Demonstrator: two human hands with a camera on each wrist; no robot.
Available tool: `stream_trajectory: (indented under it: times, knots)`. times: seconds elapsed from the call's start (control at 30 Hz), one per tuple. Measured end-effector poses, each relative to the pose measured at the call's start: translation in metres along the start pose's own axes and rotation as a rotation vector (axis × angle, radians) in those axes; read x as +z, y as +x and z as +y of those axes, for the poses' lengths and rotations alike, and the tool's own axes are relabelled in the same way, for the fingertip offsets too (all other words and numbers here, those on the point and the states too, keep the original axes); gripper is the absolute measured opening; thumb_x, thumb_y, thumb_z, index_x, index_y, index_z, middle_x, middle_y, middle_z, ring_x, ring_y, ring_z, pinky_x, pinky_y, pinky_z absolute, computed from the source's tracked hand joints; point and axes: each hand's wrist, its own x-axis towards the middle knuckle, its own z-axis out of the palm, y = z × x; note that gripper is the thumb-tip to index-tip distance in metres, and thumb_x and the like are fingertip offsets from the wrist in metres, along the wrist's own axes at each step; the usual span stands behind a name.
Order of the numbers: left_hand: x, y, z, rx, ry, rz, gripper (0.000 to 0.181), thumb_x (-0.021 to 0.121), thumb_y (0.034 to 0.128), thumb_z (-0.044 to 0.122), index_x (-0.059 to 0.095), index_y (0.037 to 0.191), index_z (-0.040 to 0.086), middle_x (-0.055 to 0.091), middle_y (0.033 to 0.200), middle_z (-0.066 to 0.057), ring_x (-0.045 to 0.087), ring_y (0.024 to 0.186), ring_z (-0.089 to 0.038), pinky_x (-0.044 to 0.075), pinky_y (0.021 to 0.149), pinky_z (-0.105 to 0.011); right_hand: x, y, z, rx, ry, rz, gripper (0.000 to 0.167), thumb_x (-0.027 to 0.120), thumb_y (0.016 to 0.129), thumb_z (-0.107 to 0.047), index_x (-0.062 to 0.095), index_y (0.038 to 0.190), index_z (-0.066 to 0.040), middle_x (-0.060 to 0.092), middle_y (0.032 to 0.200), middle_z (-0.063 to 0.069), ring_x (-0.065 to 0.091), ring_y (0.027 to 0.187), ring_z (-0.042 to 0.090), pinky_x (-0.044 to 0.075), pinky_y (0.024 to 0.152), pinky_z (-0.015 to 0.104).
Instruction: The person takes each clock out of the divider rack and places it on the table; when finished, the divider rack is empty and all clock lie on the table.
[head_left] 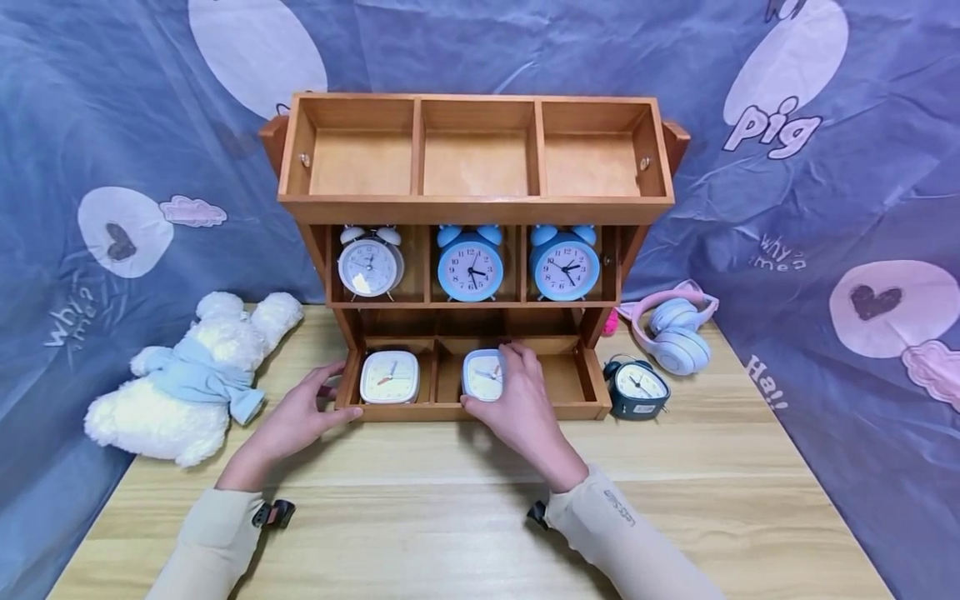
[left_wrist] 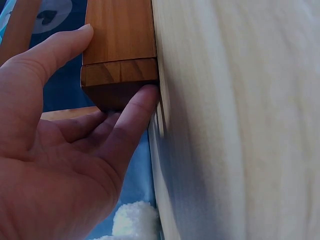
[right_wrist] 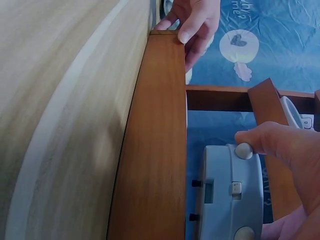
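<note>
A wooden shelf (head_left: 480,210) of three tiers stands on the table. My right hand (head_left: 521,404) holds a pale blue square alarm clock (head_left: 482,375) at the bottom tier's middle, fingers over its right side. In the right wrist view the blue clock (right_wrist: 225,195) shows knobs and a small switch, with the thumb against one knob. My left hand (head_left: 303,414) grips the shelf's lower left corner. Up close, the left thumb and fingers (left_wrist: 132,120) touch two faces of that wooden corner. A white square clock (head_left: 389,377) sits in the bottom left compartment.
Middle tier: a white twin-bell clock (head_left: 371,267) and two blue ones, the nearer to centre (head_left: 470,271) and the right (head_left: 566,268). Right of the shelf are a dark green clock (head_left: 637,389) and headphones (head_left: 678,333). A white plush toy (head_left: 191,379) lies left.
</note>
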Motion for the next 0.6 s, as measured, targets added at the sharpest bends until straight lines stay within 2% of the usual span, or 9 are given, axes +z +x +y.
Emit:
stream_trajectory:
  times: [0.6]
  knots:
    - [0.001,0.000,-0.002,0.003,0.001,0.005,0.095,0.086,0.1014,0.038,0.035,0.172,-0.001,0.047,0.168,-0.030,0.064,0.137,-0.048,0.060,0.087,-0.038,-0.016,-0.002,0.007,0.003,-0.029,-0.003,0.105,0.097,0.081,-0.037,0.047,0.166,0.001,0.044,0.169,0.017,0.051,0.147,0.038,0.052,0.119,0.061]
